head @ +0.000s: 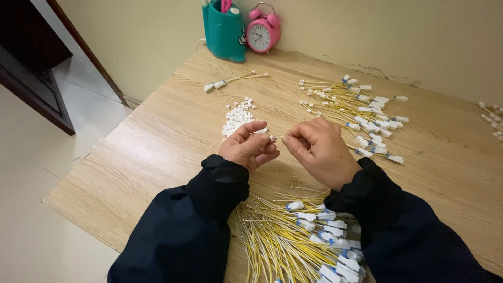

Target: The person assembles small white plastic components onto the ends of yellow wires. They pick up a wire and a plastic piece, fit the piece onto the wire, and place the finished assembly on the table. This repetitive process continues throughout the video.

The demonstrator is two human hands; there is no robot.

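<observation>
Head view: I see the left hand (249,145) pinching a small white connector (263,131), the right hand (319,149) pinching a yellow wire (277,138) at its tip; the two meet above the wooden bench (157,152). Loose white connectors (237,117) lie just beyond the left hand. Finished wires (361,112) lie right, a yellow bundle (283,241) between my sleeves.

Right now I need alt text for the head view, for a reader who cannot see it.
Two hands in dark sleeves, left hand and right hand, pinch a small white connector between them over a wooden table. Around them lie a pile of white connectors, yellow wire bundles and a pink alarm clock.
</observation>
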